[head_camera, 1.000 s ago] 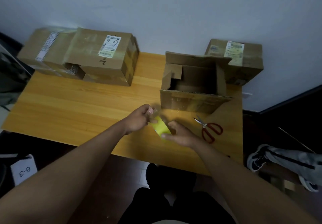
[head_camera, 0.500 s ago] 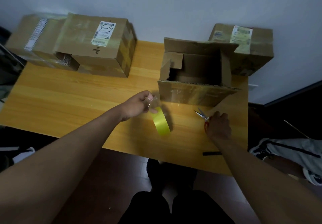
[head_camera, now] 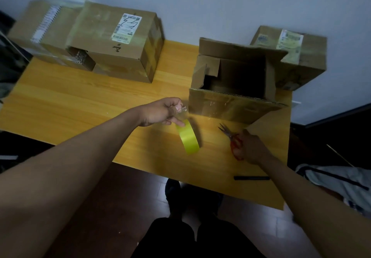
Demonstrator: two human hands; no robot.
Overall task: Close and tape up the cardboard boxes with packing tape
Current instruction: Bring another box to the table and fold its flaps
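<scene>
An open cardboard box (head_camera: 230, 107) stands on the wooden table (head_camera: 80, 101), its flaps up and its inside dark. My left hand (head_camera: 160, 113) pinches the free end of clear tape just left of the box's front flap. The yellow-green tape roll (head_camera: 187, 137) hangs below that hand, over the table. My right hand (head_camera: 254, 147) grips the red handles of the scissors (head_camera: 230, 135), whose blades point up-left toward the box.
Two closed boxes (head_camera: 112, 43) with labels sit at the back left. Another labelled box (head_camera: 297, 57) stands behind the open one against the wall. A black marker (head_camera: 251, 178) lies near the table's front edge. Someone's shoe and trouser leg (head_camera: 337, 179) show at right.
My right hand let go of the tape roll, moved right to the scissors and closed on their handles. The roll now dangles from the tape held by my left hand.
</scene>
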